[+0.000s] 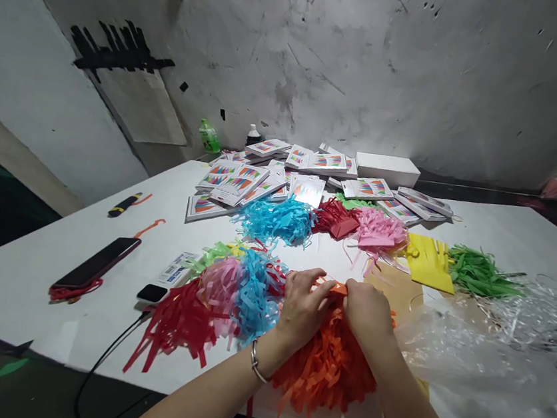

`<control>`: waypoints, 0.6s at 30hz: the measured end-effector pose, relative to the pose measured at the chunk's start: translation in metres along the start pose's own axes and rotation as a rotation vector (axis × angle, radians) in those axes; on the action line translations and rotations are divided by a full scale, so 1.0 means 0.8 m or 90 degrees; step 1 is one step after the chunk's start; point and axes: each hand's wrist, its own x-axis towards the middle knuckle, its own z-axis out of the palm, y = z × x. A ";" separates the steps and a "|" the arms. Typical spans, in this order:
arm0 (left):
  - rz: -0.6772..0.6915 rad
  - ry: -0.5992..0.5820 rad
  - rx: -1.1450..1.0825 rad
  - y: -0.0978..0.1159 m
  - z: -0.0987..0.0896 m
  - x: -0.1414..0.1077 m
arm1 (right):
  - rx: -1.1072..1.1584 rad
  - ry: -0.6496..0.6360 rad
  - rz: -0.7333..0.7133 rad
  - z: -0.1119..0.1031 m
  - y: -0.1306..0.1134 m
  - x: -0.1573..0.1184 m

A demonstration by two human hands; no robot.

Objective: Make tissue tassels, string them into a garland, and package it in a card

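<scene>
A bunch of orange tissue-paper tassel fringe (328, 369) lies at the table's front edge, its cut strips hanging toward me. My left hand (303, 306) has its fingers bent over the uncut top edge of that fringe. On the same edge, my right hand (370, 313) pinches from the other side, thumb and fingers pressed together. Blue tassels (256, 294) touch the left side of my left hand. Beyond these lie pink tassels (219, 286) and dark red tassels (178, 322), spread out to the left. Part of the orange paper is hidden under my fingers.
Behind are blue fringe (277, 219), red fringe (335, 219), pink fringe (381, 231), yellow paper (431, 261) and green fringe (482, 271). Printed boxes (241, 184) pile up near the wall. Clear plastic (483, 353) spreads at right; a phone (96, 265) and a cabled device (152, 293) lie left.
</scene>
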 end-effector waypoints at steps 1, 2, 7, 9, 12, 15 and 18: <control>0.009 0.006 0.004 -0.001 0.001 0.002 | -0.002 -0.003 0.007 -0.002 0.001 0.003; 0.023 0.004 0.006 -0.003 0.002 0.004 | -0.003 -0.005 0.013 -0.003 0.003 0.005; 0.003 -0.073 -0.001 -0.002 0.000 0.018 | -0.020 -0.017 0.033 -0.010 0.002 0.009; -0.059 -0.124 -0.010 0.000 -0.001 0.020 | -0.032 -0.020 0.039 -0.011 -0.003 0.007; -0.100 -0.155 -0.008 0.003 -0.002 0.016 | -0.051 -0.028 0.030 -0.008 -0.010 0.005; -0.077 -0.157 0.006 0.005 -0.003 0.006 | -0.066 -0.053 0.015 -0.004 -0.011 0.012; -0.053 -0.131 -0.008 0.008 -0.010 -0.001 | -0.074 -0.075 0.024 -0.007 0.000 0.030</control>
